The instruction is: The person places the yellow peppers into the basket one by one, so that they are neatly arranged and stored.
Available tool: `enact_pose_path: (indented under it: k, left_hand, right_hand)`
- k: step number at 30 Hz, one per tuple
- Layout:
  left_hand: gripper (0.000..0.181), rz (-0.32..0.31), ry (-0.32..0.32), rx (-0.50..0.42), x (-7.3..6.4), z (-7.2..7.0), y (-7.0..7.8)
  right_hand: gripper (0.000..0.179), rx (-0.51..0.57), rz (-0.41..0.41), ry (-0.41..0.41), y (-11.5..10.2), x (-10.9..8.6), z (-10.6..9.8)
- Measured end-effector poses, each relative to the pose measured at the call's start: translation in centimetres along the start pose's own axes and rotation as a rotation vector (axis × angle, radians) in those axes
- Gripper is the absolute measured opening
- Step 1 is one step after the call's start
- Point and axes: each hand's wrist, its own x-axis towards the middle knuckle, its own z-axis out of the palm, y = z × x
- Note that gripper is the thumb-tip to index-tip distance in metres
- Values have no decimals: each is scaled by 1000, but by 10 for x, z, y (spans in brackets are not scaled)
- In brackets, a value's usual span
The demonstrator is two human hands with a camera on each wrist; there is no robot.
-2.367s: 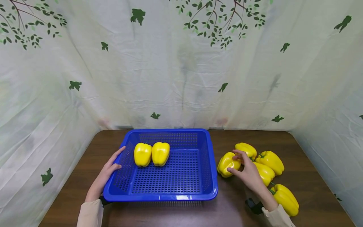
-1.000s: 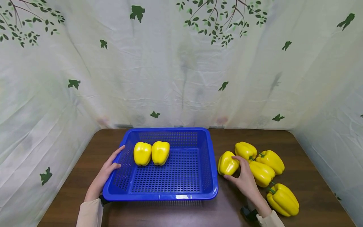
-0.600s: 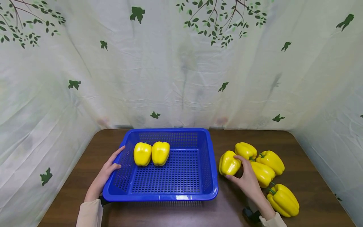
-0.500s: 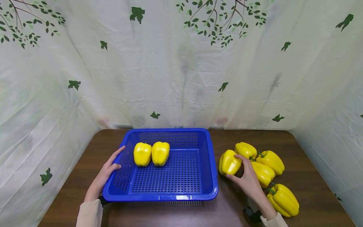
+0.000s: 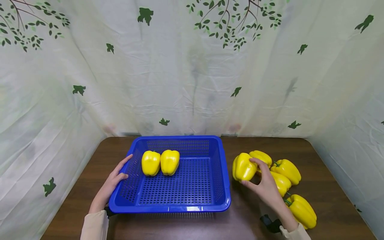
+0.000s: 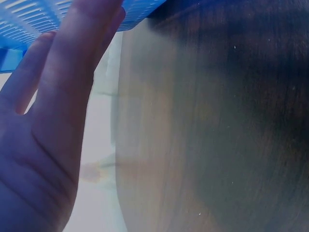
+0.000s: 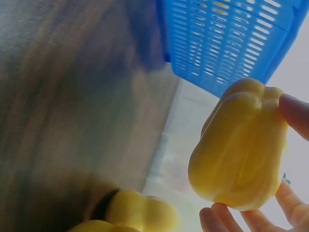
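Yellow bell pepper (image 5: 243, 167) is pinched by right hand (image 5: 265, 185) beside right edge of slotted basket (image 5: 180, 209), left hand (image 5: 111, 181) gripping opposite rim.

Pale, wrinkled fabric (image 5: 186, 73) hangs from 9 through 12 to 3 o'clock, printed with leafy branches (image 5: 235, 25) at 10 and 1 o'clock and scattered green leaves (image 5: 145, 16); a brown wood-grain table (image 5: 186, 230) spans 6 o'clock, softly shiny.

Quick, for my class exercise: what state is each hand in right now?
Left hand: holding the blue basket at its rim.
Right hand: holding a yellow pepper.
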Motion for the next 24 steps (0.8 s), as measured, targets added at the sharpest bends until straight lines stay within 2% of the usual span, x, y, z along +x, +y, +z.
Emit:
enact_pose_path:
  k: [13, 24]
  left_hand:
    - [62, -5, -2, 1, 0, -1, -1]
    - [62, -4, 2, 6, 2, -1, -1]
  right_hand:
    - [75, 9, -15, -7, -16, 8, -5]
    - [74, 39, -101, -32, -38, 22, 1]
